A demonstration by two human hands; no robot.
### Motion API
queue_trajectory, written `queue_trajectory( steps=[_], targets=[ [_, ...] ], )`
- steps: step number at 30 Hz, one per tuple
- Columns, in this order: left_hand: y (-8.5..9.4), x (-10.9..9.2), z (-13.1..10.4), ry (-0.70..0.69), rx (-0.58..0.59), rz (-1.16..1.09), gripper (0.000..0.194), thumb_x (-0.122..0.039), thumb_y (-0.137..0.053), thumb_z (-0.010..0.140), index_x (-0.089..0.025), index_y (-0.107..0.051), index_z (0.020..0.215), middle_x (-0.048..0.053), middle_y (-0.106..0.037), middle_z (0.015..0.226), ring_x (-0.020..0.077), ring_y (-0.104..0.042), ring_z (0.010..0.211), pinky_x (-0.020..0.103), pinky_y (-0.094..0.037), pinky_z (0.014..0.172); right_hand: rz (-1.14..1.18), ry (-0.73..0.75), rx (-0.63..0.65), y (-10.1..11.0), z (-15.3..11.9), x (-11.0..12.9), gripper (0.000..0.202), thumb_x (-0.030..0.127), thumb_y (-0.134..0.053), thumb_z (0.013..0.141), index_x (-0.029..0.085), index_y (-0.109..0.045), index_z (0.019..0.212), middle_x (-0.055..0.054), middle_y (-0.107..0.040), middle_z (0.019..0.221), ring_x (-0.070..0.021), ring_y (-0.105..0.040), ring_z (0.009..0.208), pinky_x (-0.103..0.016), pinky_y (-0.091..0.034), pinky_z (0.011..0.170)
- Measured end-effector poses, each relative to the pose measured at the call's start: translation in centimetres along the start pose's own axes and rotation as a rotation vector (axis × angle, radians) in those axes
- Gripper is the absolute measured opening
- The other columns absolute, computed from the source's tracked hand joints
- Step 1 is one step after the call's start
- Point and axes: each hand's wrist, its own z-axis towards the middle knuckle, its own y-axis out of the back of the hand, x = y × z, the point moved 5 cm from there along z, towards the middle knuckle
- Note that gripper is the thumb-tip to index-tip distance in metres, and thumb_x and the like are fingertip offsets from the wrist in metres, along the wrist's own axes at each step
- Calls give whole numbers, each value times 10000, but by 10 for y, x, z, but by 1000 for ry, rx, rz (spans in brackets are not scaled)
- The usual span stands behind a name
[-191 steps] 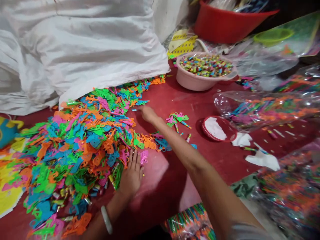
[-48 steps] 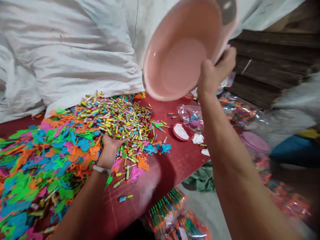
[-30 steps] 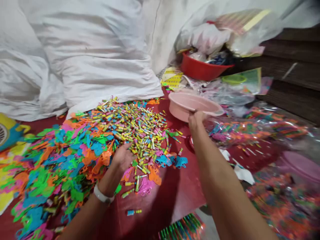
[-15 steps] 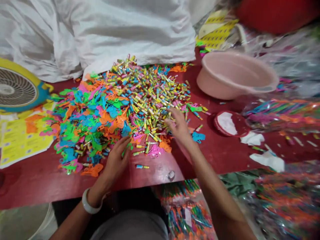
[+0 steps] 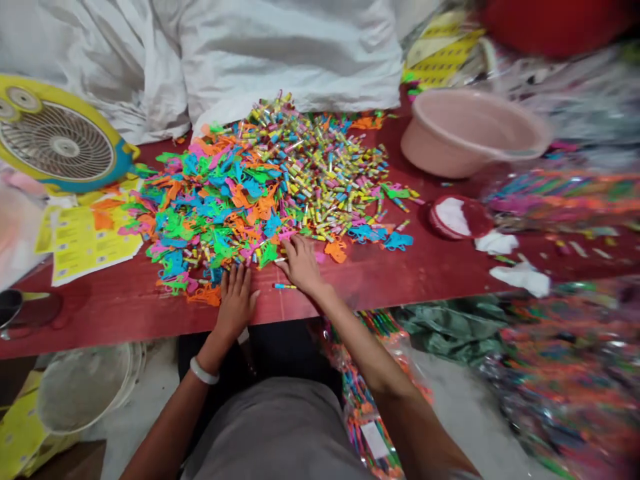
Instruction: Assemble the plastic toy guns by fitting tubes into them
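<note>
A heap of flat plastic shapes (image 5: 215, 200) in blue, green, orange and pink lies on the red table (image 5: 125, 303). Against its right side rests a pile of short, striped pieces like pencil ends (image 5: 325, 173), mostly yellow, pink and blue with shiny metal bands. My left hand (image 5: 237, 303) lies palm down at the heap's near edge, its fingers stretched toward an orange shape (image 5: 207, 294). To its right, my right hand (image 5: 301, 265) has its fingers extended over the near edge where the two piles meet. One blue-and-yellow striped piece (image 5: 285, 286) lies just below it.
A yellow-and-blue fan (image 5: 65, 147) and printed yellow sheets (image 5: 95, 243) are on the left, with a dark cup (image 5: 30, 310) nearby. Right of the piles stand a pink basin (image 5: 445, 143) and a small red basket (image 5: 440, 230). Bagged colourful goods (image 5: 575, 203) lie further right.
My right hand has moved left and nearer, from the striped pile to the front edge between the piles. My left hand now lies flatter at the heap's edge. The view has shifted.
</note>
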Motion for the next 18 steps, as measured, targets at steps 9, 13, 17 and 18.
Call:
queue_trajectory(
  steps=[9,13,17,18],
  targets=[
    [-14,-32,-4,-216,-18,157,818,-546,-626,897,-132,-375,1556,272,-150,1664,420,-42,1570,708,25,1209,27,-51,-131,22,2,6,522,504,-522,980,206,-561,1407,-178,-509,1424,-322,-443,1346,-523,-362,1138],
    [-17,-35,-2,-209,-27,158,758,-517,-624,910,-191,-394,1555,245,-135,1674,424,-31,1569,736,29,1191,-77,-312,-301,63,20,-66,643,580,-575,925,198,-540,1441,-210,-368,1546,-402,-284,1457,-621,-252,1164],
    [-17,-35,-2,-206,-28,117,704,-492,-625,915,-252,-417,1544,192,-135,1689,412,-39,1573,739,45,1189,-49,-446,-291,55,47,-93,702,629,-586,892,222,-522,1460,-223,-405,1516,-439,-299,1435,-682,-239,1130],
    [-17,-35,-2,-202,-29,105,696,-488,-628,914,-260,-425,1540,181,-137,1692,408,-40,1574,736,51,1192,-35,-429,-280,46,53,-88,704,640,-571,897,230,-514,1466,-223,-417,1507,-431,-322,1424,-676,-249,1127]
  ],
)
